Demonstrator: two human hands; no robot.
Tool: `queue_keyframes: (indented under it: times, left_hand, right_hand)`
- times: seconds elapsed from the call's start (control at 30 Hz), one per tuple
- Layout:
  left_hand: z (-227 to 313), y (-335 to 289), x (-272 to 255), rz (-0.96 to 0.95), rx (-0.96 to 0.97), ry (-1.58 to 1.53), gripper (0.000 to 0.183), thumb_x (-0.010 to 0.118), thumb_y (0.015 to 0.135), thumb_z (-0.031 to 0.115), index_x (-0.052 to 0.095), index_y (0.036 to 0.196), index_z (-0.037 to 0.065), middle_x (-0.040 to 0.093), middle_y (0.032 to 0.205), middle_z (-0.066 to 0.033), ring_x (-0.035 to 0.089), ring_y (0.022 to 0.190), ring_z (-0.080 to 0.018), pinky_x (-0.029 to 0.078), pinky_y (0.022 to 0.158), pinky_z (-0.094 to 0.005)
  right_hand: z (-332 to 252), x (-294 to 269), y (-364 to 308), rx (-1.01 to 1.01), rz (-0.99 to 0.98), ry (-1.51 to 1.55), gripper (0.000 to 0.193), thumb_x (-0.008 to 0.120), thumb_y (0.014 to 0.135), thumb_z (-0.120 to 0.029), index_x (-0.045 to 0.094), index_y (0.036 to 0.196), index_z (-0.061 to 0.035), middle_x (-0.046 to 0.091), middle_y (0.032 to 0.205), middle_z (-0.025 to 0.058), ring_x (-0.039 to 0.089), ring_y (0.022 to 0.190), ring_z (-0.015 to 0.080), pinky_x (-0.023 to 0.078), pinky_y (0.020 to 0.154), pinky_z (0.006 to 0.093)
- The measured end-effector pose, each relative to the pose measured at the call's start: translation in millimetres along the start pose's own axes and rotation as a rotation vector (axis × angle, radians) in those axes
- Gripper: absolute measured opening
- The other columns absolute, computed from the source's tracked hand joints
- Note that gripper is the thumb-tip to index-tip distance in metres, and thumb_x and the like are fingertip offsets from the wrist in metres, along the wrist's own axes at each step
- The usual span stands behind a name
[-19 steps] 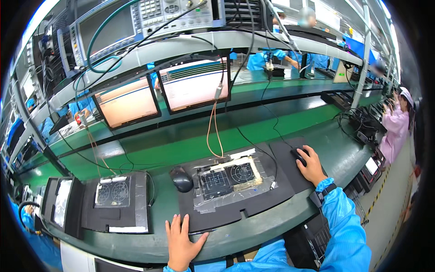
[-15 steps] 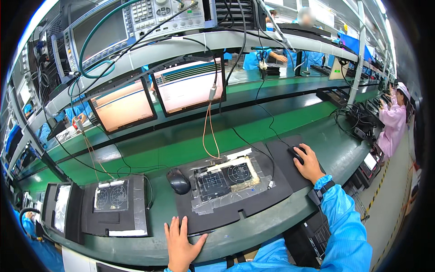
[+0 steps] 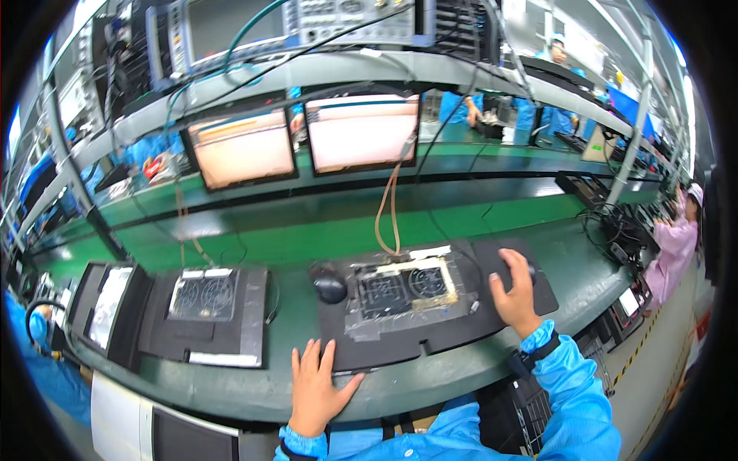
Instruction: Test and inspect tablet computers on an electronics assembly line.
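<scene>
My left hand (image 3: 317, 390) lies flat at the front edge of the green bench, fingers spread and nothing in them. Its fingertips are beside the front left corner of a black mat (image 3: 369, 355). On this mat a taped-down test plate (image 3: 384, 296) carries white ring and grid markings. My right hand (image 3: 516, 300) is over the mat's right end, thumb and fingers apart. Just right of its fingers, a dark computer mouse (image 3: 532, 273) shows in part; the hand hides the rest. Another black mouse (image 3: 330, 287) sits at the plate's left.
A second black fixture (image 3: 201, 307) with a marked plate stands at left, beside a black box (image 3: 108, 315). Two lit monitors (image 3: 361, 137) stand behind, under a shelf with a test instrument (image 3: 350, 23). Cables (image 3: 388, 219) hang down. A person in pink (image 3: 670, 244) works at far right.
The whole view has shifted and turned. My right hand has come off the top of the mouse toward its left, and its fingers have opened. My left hand stays at the bench edge.
</scene>
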State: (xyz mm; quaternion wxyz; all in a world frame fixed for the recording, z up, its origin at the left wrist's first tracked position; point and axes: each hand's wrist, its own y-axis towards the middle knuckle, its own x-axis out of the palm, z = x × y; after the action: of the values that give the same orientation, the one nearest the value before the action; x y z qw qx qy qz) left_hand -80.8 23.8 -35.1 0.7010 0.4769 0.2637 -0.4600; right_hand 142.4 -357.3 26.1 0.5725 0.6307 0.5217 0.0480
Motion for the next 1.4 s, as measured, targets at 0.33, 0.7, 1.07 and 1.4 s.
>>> queue_keyframes:
  times: [0.33,0.7,1.07,1.4]
  left_hand:
    - [-3.3,0.6,2.3,0.046,0.040,0.035,0.094,0.089,0.087,0.053,0.057,0.152,-0.006,0.060,0.149,-0.0305,0.054,0.146,-0.0471,0.032,0.126,-0.0678]
    - [-7.2,-0.5,6.0,0.024,0.023,-0.007,0.090,0.084,0.091,0.054,0.056,0.154,-0.005,0.059,0.150,-0.0300,0.050,0.150,-0.0459,0.028,0.127,-0.0697]
    - [-7.2,0.2,4.4,0.022,0.038,0.010,0.092,0.088,0.089,0.052,0.056,0.152,-0.006,0.059,0.149,-0.0314,0.051,0.148,-0.0473,0.030,0.126,-0.0693]
    - [-6.1,0.3,2.8,0.008,0.032,0.010,0.092,0.088,0.089,0.052,0.056,0.153,-0.006,0.059,0.151,-0.0303,0.051,0.149,-0.0463,0.029,0.127,-0.0685]
  right_hand:
    - [-205.8,185.7,32.9,-0.121,-0.388,0.355,0.064,0.079,0.097,-0.035,0.061,0.151,-0.0048,0.052,0.156,0.0257,0.055,0.141,0.0445,0.047,0.118,0.0533]
    - [-201.1,251.1,27.7,-0.148,-0.416,0.142,0.055,0.076,0.098,-0.034,0.067,0.147,-0.0095,0.055,0.153,0.0273,0.055,0.143,0.0452,0.043,0.120,0.0567]
    - [-198.6,254.6,24.5,-0.129,-0.393,0.177,0.050,0.076,0.100,-0.029,0.067,0.145,-0.0076,0.057,0.150,0.0270,0.060,0.133,0.0473,0.046,0.116,0.0563]
    - [-198.4,254.7,24.6,-0.133,-0.368,0.184,0.051,0.077,0.099,-0.030,0.068,0.144,-0.0068,0.057,0.149,0.0273,0.061,0.130,0.0478,0.048,0.113,0.0562]
